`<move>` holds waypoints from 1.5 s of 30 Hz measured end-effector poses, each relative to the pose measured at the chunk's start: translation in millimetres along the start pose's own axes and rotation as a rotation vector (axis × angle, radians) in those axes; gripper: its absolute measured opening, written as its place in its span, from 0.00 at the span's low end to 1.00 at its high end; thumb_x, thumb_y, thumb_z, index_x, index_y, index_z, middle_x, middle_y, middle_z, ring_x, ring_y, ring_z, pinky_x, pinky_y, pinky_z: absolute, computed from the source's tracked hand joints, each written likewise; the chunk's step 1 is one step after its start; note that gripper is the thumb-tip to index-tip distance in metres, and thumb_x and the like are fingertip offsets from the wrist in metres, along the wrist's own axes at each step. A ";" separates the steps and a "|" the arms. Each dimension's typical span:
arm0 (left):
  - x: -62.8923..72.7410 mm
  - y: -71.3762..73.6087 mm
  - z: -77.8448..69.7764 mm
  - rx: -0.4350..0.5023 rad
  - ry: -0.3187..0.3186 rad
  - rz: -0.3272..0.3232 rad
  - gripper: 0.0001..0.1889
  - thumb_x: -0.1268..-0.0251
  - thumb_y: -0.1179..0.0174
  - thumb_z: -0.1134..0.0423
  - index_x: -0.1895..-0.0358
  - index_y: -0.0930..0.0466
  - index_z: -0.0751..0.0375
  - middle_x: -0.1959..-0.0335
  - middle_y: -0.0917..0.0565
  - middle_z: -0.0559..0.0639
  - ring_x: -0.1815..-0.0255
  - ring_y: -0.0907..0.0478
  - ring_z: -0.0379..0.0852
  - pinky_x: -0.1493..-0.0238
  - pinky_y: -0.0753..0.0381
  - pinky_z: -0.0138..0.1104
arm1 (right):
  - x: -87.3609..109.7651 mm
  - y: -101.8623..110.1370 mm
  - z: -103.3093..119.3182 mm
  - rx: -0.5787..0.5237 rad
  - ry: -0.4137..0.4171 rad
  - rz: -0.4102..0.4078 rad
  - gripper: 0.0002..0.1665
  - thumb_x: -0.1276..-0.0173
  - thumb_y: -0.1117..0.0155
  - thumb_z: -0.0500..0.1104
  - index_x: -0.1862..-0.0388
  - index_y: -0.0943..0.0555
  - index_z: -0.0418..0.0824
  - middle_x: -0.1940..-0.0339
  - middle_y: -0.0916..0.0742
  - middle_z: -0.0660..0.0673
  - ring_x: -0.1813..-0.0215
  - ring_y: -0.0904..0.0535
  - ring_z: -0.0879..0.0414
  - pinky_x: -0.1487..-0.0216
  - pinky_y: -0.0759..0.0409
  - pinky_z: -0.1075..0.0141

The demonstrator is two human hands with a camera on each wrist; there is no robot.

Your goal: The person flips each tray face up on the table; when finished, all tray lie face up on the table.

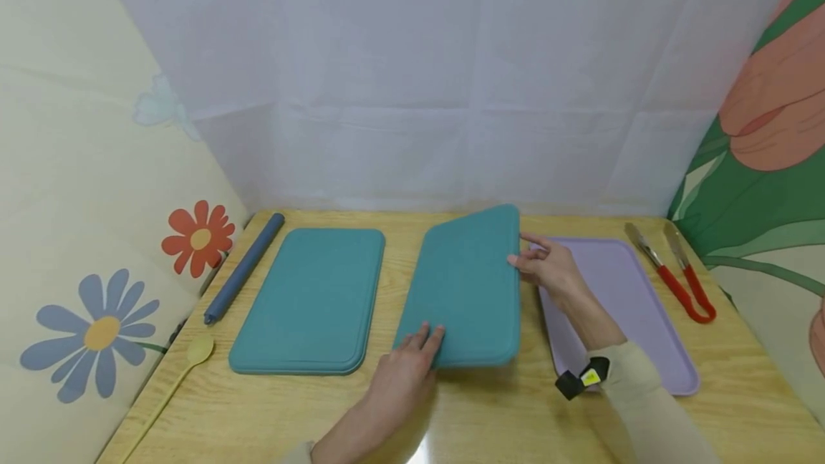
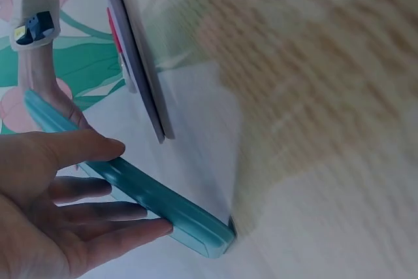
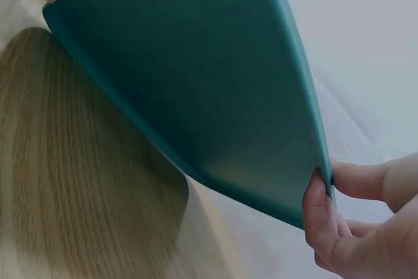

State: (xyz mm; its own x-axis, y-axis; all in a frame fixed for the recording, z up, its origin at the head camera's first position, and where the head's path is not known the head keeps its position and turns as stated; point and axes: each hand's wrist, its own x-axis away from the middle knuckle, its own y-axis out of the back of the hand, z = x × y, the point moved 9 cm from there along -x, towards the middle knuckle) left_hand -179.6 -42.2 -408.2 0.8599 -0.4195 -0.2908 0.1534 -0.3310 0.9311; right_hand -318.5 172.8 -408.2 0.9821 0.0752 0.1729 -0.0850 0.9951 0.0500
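From the head: woodgrain table [image 1: 503, 417], creased pale cloth [image 1: 387, 77] behind, flowery sheets [image 1: 84, 149] either side, teal tray [image 1: 460, 285] held tilted mid-table. Left wrist: pinching it with left hand [image 2: 39, 220], kinda blurry table alongside. Right wrist: pinching its edge with right hand [image 3: 366, 249], cloth behind.

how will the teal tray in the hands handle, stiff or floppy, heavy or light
Probably stiff: the teal tray shows no clear sag, held by its edges. Likely light, since the left hand and right hand only pinch its rim.
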 end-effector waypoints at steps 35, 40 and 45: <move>-17.4 35.2 -66.2 -0.090 -0.228 -0.223 0.35 0.44 0.30 0.59 0.31 0.32 0.52 0.44 0.20 0.63 0.58 0.15 0.57 0.86 0.21 0.34 | 1.7 -14.0 25.1 -0.103 0.054 -0.038 0.38 0.37 0.33 0.33 0.28 0.35 0.37 0.70 0.20 0.51 0.67 0.20 0.62 0.55 0.18 0.66; -16.6 35.0 -66.9 -0.052 -0.250 -0.224 0.38 0.46 0.29 0.63 0.30 0.34 0.51 0.42 0.22 0.64 0.58 0.16 0.60 0.86 0.22 0.33 | 3.4 -15.1 28.0 -0.091 0.057 -0.025 0.38 0.36 0.33 0.34 0.28 0.35 0.38 0.69 0.20 0.51 0.65 0.20 0.62 0.54 0.18 0.65; -17.7 37.1 -68.3 -0.026 -0.270 -0.229 0.38 0.46 0.30 0.64 0.29 0.35 0.48 0.41 0.23 0.65 0.57 0.16 0.61 0.87 0.23 0.32 | 4.1 -15.0 31.1 -0.106 0.067 -0.011 0.38 0.36 0.34 0.34 0.28 0.35 0.37 0.70 0.20 0.51 0.64 0.20 0.62 0.53 0.18 0.65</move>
State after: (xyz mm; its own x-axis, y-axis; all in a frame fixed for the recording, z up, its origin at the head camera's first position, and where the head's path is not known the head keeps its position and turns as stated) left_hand -155.9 10.7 -353.5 0.6427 -0.5462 -0.5372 0.3430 -0.4218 0.8393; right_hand -318.5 156.2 -377.6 0.9922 0.0644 0.1063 -0.0590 0.9969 -0.0529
